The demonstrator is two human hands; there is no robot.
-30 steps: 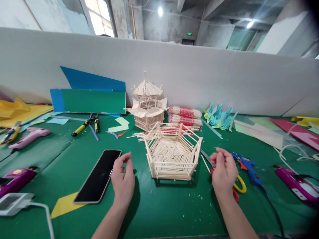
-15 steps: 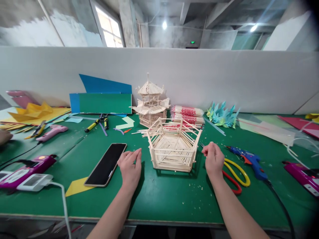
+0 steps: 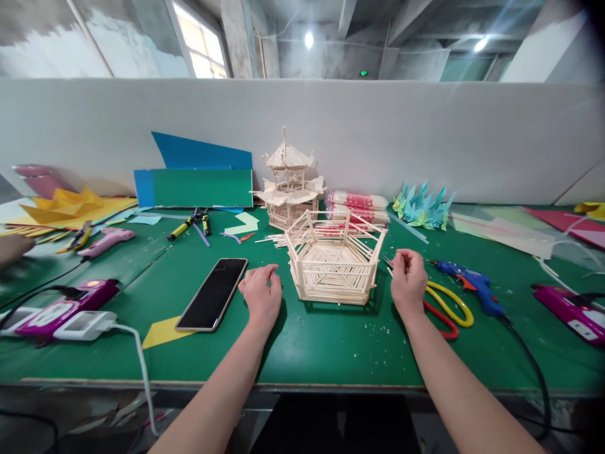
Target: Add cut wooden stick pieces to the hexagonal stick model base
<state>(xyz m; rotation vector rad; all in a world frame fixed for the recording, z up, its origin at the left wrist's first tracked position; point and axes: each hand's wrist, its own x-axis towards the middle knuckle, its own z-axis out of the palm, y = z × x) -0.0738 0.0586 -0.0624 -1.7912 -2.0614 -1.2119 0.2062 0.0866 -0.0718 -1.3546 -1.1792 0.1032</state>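
Note:
A hexagonal frame of pale sticks (image 3: 336, 271) stands on the green table between my hands, touched by neither. My left hand (image 3: 262, 291) is at its left, beside a black phone (image 3: 212, 295), with the fingers curled and slightly apart, nothing in them. To the right of the frame my right hand (image 3: 409, 280) is closed, fingertips together; whether they pinch something is too small to tell. Scissors with red and yellow handles (image 3: 451, 304) lie by that hand, partly hidden by it. Behind the frame is a stick pagoda (image 3: 289, 186).
A blue glue gun (image 3: 472, 284) with its cable lies at the right, near a purple power strip (image 3: 570, 312). Bundled sticks (image 3: 357, 208) and a blue paper model (image 3: 424, 205) stand at the back. Another person's hand (image 3: 14, 249) shows at the left edge, near a pink glue gun (image 3: 108, 242).
The view has tilted down and shifted slightly. My left hand's index finger and thumb look a little farther apart. The stick frame stays on the table.

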